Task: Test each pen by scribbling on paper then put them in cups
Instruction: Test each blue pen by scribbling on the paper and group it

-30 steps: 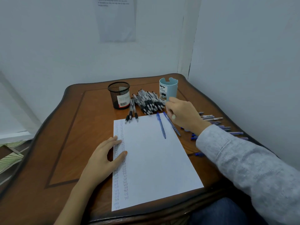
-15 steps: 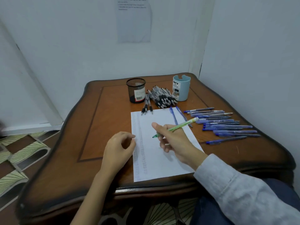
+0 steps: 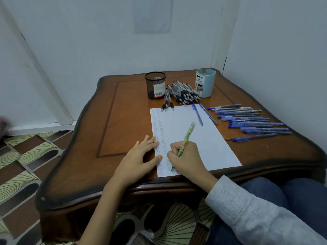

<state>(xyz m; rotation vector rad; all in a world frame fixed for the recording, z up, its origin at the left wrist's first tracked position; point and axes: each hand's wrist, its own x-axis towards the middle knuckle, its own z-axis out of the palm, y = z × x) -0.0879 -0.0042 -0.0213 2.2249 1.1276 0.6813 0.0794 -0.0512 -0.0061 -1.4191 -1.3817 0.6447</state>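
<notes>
The right hand (image 3: 187, 160) grips the green pen (image 3: 185, 140), its tip on the paper (image 3: 203, 142) at the sheet's 7 o'clock corner. The left hand (image 3: 139, 156) presses flat on its 9 o'clock edge. The mesh cup (image 3: 155, 85) and blue cup (image 3: 205, 84) stand at 12 o'clock on the counter (image 3: 123, 121).

White paper sheet (image 3: 194, 138): flat on the table, with columns of small marks down its left margin. Green plastic pen (image 3: 185, 140): gripped by the right hand (image 3: 187, 160), tilted, tip on the sheet's near left corner. Black wire-mesh cup (image 3: 155, 85) and light blue plastic cup (image 3: 205, 84): both upright beyond the sheet. Pile of black-grip pens (image 3: 184, 93): lying between the cups. Three black pens (image 3: 167, 101): tips overlapping the sheet's far edge. Two blue pens (image 3: 197, 114): lying on its far right part. Row of blue pens (image 3: 251, 121): right of the sheet.
</notes>
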